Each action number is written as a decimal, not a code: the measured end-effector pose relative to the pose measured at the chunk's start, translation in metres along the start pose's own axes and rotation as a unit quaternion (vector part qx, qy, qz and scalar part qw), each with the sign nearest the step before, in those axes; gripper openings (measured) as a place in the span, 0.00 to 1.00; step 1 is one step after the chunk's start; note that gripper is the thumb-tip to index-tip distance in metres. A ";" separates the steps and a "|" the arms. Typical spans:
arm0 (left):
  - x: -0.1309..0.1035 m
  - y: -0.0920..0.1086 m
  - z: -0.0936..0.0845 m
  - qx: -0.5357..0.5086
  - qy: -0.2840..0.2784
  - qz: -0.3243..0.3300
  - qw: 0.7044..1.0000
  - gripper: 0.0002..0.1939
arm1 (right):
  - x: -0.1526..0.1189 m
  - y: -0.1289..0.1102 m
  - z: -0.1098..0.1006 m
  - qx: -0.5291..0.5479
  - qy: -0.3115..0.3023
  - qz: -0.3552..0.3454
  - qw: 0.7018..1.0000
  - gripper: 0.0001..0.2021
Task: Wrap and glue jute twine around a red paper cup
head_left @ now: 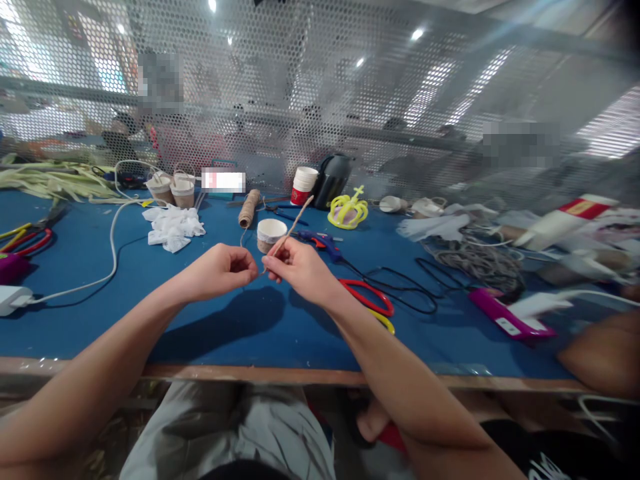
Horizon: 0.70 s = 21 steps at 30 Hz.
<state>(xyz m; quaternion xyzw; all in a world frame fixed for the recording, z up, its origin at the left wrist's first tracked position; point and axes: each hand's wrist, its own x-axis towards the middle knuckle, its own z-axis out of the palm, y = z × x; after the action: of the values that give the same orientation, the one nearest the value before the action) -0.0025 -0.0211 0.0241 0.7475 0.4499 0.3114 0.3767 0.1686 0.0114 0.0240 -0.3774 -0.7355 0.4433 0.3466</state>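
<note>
Both my hands are raised over the blue table, fingertips almost meeting. My left hand [220, 272] is closed in a pinch on thin twine that trails back to a brown twine roll [249, 208]. My right hand [296, 265] grips a length of twine [300, 215], whose free end sticks up to the right. Just behind the fingers stands a white paper cup [272, 231] with its lower part wrapped in brown twine; my right hand partly covers it. A blue hot glue gun [320, 244] lies beyond my right hand.
Scissors with red and yellow handles [367, 297] lie under my right forearm. Stacked paper cups [304, 183], a dark kettle [334, 180] and a yellow crown-shaped piece [349, 210] stand behind. White lace [174, 227] is left; a purple power strip [507, 317] and another person's arm [607, 350] are right.
</note>
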 end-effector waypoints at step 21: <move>-0.001 0.002 0.003 0.008 0.009 0.007 1.000 0.07 | -0.001 0.002 0.004 0.003 0.042 0.015 0.999 0.10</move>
<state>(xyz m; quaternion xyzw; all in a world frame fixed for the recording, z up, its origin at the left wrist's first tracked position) 0.0000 -0.0232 0.0242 0.7511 0.4504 0.3171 0.3639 0.1657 0.0094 0.0208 -0.4061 -0.7128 0.4345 0.3717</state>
